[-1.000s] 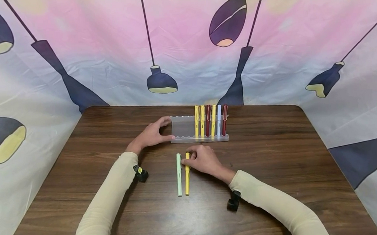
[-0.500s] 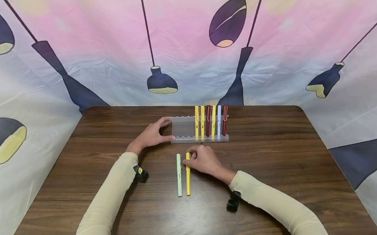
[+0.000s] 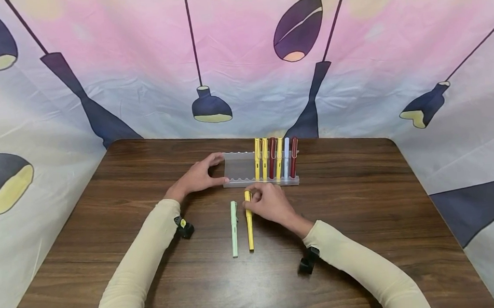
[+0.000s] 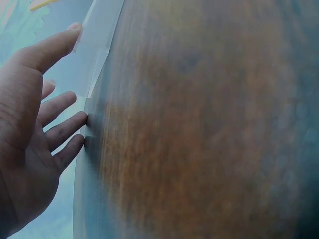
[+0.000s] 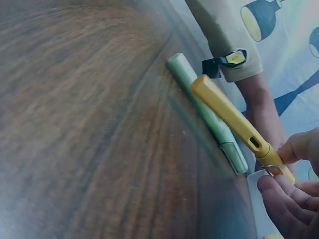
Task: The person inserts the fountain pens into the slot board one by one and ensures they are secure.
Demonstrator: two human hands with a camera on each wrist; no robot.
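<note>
My right hand (image 3: 272, 202) pinches the capped end of a yellow pen (image 3: 250, 231) between thumb and fingers. In the right wrist view this yellow pen (image 5: 229, 112) appears tilted, its metal clip by the fingertips. Just left of it, a pale green pen (image 3: 234, 230) lies on the table. My left hand (image 3: 194, 178) is at the left end of a clear pen rack (image 3: 239, 166). Its thumb touches the rack's front corner, and the fingers spread towards the back corner. Fairly straight fingers (image 4: 65, 130) show in the left wrist view.
Yellow, dark red and light blue pens (image 3: 279, 158) stand in the rack's right half; bare notches line its left half. The brown wooden table (image 3: 355, 198) meets a printed lamp-pattern cloth (image 3: 144, 60) at the back.
My right hand has shifted the yellow pen slightly right and away from me, towards the rack. The left hand, rack and green pen have stayed in place.
</note>
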